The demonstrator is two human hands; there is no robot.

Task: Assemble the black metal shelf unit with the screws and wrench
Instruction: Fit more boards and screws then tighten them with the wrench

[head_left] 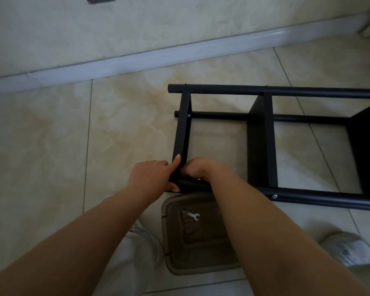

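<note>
The black metal shelf unit lies on its side on the tiled floor, its poles running off to the right. My left hand grips its near left corner, index finger stretched up along the end shelf panel, thumb under the near pole. My right hand is curled at the inside of the same corner; what its fingertips hold is hidden. A silver screw head shows on the near pole. The small silver wrench lies in a beige tray below my hands.
The beige plastic tray sits on the floor between my feet. My grey shoes flank it. A white baseboard and wall run across the back. Bare tile lies to the left.
</note>
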